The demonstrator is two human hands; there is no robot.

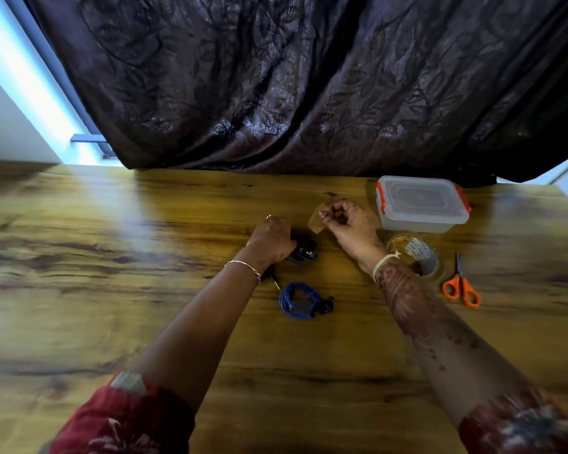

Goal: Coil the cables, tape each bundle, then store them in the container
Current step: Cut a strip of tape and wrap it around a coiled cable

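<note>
While the left hand curls its fingers over a black cable coil and holds it down on the wooden table, the coil's right half shows past the knuckles. Nearer, between the two forearms, a blue cable coil lies flat; whether it is taped I cannot tell. Just right of the black coil and a little farther off, a strip of tape hangs from the right hand, pinched between thumb and fingertips. Its long axis runs far to near, and its free end points toward the coil. That gap is what matters: the strip needs only a short trip left and nearer to land on the bundle, and the right hand is placed to carry it. Right again, a tape roll and orange scissors rest on the table. Far right stands the clear container, lid on, well apart from both coils.
</note>
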